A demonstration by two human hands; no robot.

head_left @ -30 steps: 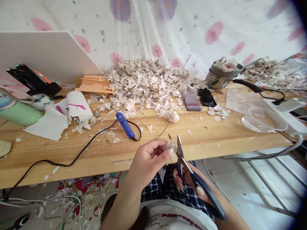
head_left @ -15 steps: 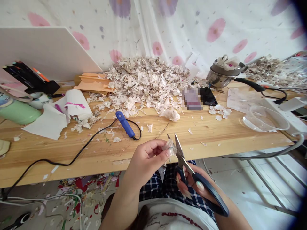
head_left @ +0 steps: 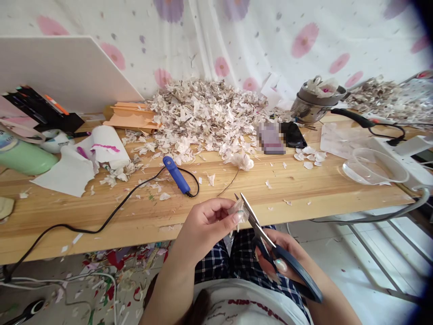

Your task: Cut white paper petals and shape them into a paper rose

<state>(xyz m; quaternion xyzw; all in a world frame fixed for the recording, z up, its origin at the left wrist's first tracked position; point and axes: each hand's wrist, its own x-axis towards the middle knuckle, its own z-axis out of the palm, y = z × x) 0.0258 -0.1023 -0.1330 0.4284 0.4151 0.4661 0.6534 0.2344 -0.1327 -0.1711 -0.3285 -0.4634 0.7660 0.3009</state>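
wht top (head_left: 240, 290) w/ dk red print (head_left: 264, 308) – navy plaid bottoms (head_left: 241, 255)

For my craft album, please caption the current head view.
Scissors in the right hand meet pale material in the left.

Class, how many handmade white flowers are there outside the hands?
2: the wire-stemmed flower on the table and the pink-centred flower in the bowl on the saucepan. Others may be hidden.
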